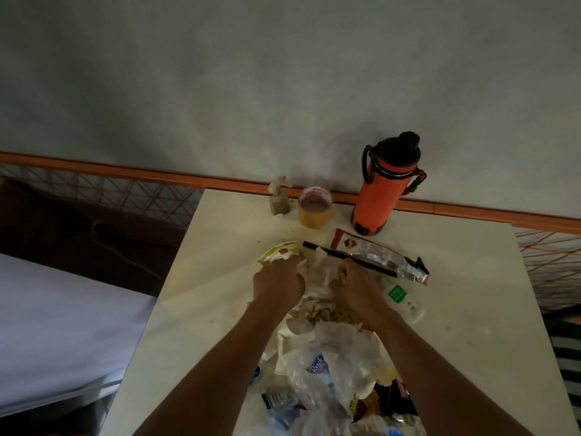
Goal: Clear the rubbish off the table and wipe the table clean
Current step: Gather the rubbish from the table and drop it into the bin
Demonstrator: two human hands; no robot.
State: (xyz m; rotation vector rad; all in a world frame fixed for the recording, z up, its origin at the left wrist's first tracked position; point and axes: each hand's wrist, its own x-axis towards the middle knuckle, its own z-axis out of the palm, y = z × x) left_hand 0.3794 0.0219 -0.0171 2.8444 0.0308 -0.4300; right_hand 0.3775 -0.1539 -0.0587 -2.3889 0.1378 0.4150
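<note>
Both hands are curled into crumpled white paper at mid-tabletop: the left hand beside a yellow-green wrapper, the right hand near a foil packet. Gathering is judged underway; rubbish must next be swept toward the plastic bags at the near edge before the table is wiped.

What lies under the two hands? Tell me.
Crumpled white paper lies under both the left hand and the right hand; the left one also touches a yellow-green wrapper. Anything beneath the paper is hidden.
</note>
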